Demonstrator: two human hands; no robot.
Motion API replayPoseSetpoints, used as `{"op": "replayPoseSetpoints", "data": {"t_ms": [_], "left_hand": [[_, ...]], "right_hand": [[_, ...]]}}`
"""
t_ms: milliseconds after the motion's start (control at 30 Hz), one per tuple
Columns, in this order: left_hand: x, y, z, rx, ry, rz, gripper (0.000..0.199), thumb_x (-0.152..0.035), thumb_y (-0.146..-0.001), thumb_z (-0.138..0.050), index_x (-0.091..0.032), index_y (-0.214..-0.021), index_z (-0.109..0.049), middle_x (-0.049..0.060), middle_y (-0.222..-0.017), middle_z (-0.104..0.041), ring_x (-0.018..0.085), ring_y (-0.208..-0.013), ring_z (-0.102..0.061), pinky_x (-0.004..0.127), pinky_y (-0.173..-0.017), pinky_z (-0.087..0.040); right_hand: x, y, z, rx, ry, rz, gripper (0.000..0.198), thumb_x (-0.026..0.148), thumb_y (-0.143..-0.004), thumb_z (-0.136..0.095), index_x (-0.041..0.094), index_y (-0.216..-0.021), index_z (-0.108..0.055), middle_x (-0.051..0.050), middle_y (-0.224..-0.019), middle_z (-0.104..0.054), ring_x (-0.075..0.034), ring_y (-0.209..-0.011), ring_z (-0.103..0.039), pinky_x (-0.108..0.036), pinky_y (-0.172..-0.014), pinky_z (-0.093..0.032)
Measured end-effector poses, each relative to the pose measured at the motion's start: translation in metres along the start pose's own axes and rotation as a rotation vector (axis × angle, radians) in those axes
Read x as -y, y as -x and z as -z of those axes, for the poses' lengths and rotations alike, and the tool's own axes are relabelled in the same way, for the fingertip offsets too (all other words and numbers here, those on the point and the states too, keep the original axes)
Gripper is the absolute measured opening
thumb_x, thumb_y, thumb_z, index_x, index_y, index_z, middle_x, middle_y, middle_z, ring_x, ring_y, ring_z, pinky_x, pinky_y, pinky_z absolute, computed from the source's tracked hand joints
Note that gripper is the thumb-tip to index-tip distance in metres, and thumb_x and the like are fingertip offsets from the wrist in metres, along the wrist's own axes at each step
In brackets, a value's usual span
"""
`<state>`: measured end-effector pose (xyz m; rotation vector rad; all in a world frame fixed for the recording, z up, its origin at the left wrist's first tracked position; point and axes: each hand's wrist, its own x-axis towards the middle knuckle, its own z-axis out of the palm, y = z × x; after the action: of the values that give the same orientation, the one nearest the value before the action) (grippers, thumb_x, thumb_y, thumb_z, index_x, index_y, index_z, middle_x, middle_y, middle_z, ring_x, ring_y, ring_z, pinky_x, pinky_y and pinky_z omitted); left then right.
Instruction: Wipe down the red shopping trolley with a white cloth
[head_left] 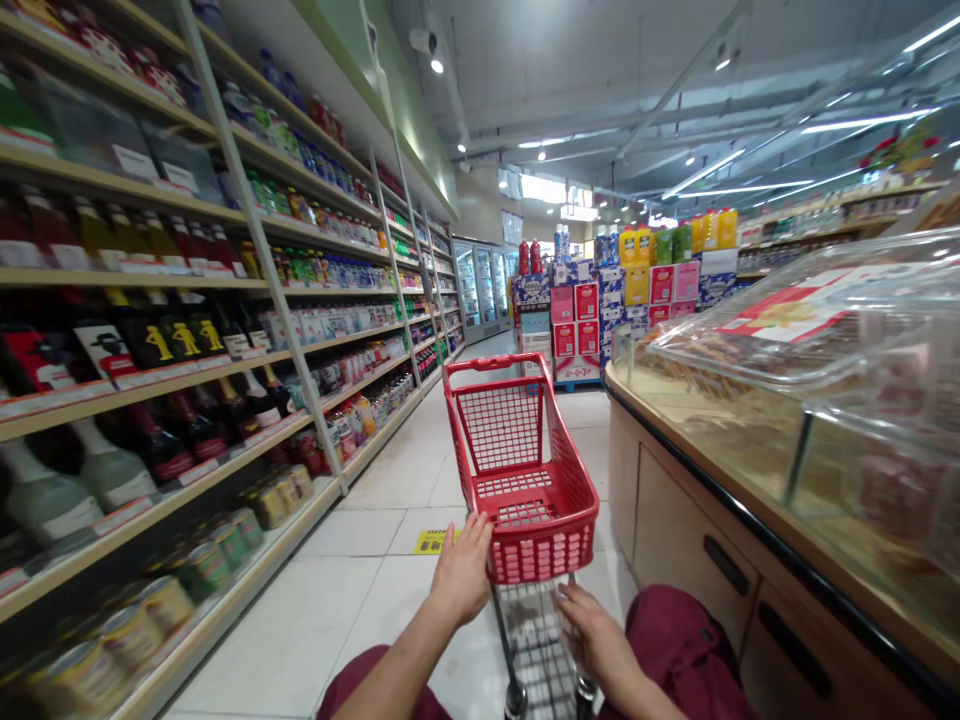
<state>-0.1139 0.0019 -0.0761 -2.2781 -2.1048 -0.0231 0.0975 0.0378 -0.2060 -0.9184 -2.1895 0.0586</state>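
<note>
A small red shopping cart [517, 555] stands on the aisle floor in front of me, its plastic basket bare inside and its handle at the far end. My left hand [463, 572] rests against the near left corner of the basket, fingers stretched out rather than wrapped round it. Lower down, my right hand [596, 630] is beside the cart's metal lower frame [536, 640], below the basket's near right corner. Its fingers are extended and apart; whether they touch the frame I cannot tell.
Tall shelves [187, 280] of bottles and cans line the left side. Close on the right stands a wooden counter [675, 500] with clear covers [817, 290]. Stacked boxes [589, 320] stand ahead, and a yellow floor sticker [431, 541] lies left of the cart.
</note>
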Motion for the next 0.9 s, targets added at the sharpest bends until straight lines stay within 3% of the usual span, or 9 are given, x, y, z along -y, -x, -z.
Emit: {"op": "replayPoseSetpoints", "data": {"t_ms": [133, 233, 367, 533, 600, 667, 800, 900], "left_hand": [[-0.001, -0.001, 0.005, -0.017, 0.004, -0.032, 0.062, -0.013, -0.065, -0.033, -0.016, -0.127, -0.031, 0.003, -0.138, -0.025, 0.016, -0.127, -0.017, 0.044, -0.104, -0.012], [-0.001, 0.0, 0.007, -0.007, -0.01, -0.041, 0.06, -0.013, -0.067, -0.032, -0.015, -0.127, -0.031, 0.004, -0.137, -0.026, 0.016, -0.127, -0.018, 0.044, -0.103, -0.014], [0.002, 0.0, 0.002, -0.014, -0.011, -0.016, 0.062, -0.011, -0.066, -0.031, -0.015, -0.128, -0.028, 0.004, -0.139, -0.022, 0.016, -0.127, -0.016, 0.044, -0.103, -0.015], [0.002, 0.005, 0.003, 0.007, 0.004, -0.004, 0.067, -0.013, -0.063, -0.036, -0.014, -0.129, -0.026, 0.004, -0.139, -0.02, 0.017, -0.128, -0.014, 0.044, -0.103, -0.015], [0.0, 0.007, 0.005, 0.016, 0.004, 0.005, 0.069, -0.013, -0.062, -0.037, -0.014, -0.13, -0.024, 0.004, -0.14, -0.018, 0.017, -0.128, -0.012, 0.043, -0.104, -0.014], [-0.001, 0.01, 0.005, 0.025, -0.001, 0.01, 0.071, -0.012, -0.061, -0.038, -0.014, -0.13, -0.023, 0.003, -0.14, -0.016, 0.016, -0.129, -0.011, 0.042, -0.104, -0.013], [0.001, 0.011, 0.003, 0.028, -0.011, 0.02, 0.072, -0.01, -0.06, -0.037, -0.015, -0.13, -0.023, 0.002, -0.14, -0.016, 0.016, -0.129, -0.011, 0.041, -0.104, -0.014], [0.003, 0.01, 0.002, 0.018, -0.014, 0.022, 0.071, -0.009, -0.06, -0.036, -0.015, -0.13, -0.025, 0.002, -0.14, -0.018, 0.016, -0.128, -0.012, 0.041, -0.104, -0.014]], "right_hand": [[0.037, -0.048, 0.0, -0.16, -0.048, 0.263, 0.034, 0.013, -0.083, -0.037, 0.022, -0.111, -0.054, -0.007, -0.118, -0.052, -0.018, -0.116, -0.04, -0.041, -0.094, -0.037], [0.047, -0.061, -0.009, -0.08, -0.065, 0.338, 0.029, 0.016, -0.084, -0.039, 0.023, -0.106, -0.058, -0.005, -0.109, -0.058, -0.017, -0.108, -0.048, -0.037, -0.09, -0.042], [0.034, -0.031, -0.02, 0.09, -0.082, 0.217, 0.025, 0.017, -0.082, -0.044, 0.024, -0.098, -0.062, -0.003, -0.103, -0.062, -0.016, -0.099, -0.055, -0.031, -0.085, -0.046], [0.012, -0.027, 0.022, -0.21, -0.134, 0.111, 0.035, 0.013, -0.083, -0.036, 0.023, -0.112, -0.054, -0.006, -0.12, -0.05, -0.018, -0.117, -0.038, -0.041, -0.095, -0.035], [0.002, -0.03, 0.029, -0.271, -0.131, 0.066, 0.037, 0.012, -0.083, -0.033, 0.022, -0.111, -0.054, -0.007, -0.12, -0.05, -0.019, -0.118, -0.036, -0.043, -0.097, -0.033], [-0.008, -0.023, 0.021, -0.23, -0.127, 0.036, 0.036, 0.013, -0.082, -0.034, 0.022, -0.106, -0.058, -0.007, -0.114, -0.055, -0.019, -0.113, -0.042, -0.041, -0.093, -0.038], [-0.024, 0.008, -0.002, -0.023, -0.141, -0.036, 0.03, 0.017, -0.079, -0.041, 0.025, -0.095, -0.064, -0.006, -0.103, -0.062, -0.02, -0.096, -0.057, -0.034, -0.08, -0.049], [-0.027, 0.008, 0.016, -0.111, -0.161, -0.083, 0.031, 0.017, -0.079, -0.04, 0.024, -0.1, -0.062, -0.006, -0.111, -0.057, -0.02, -0.105, -0.05, -0.037, -0.088, -0.043]]}}
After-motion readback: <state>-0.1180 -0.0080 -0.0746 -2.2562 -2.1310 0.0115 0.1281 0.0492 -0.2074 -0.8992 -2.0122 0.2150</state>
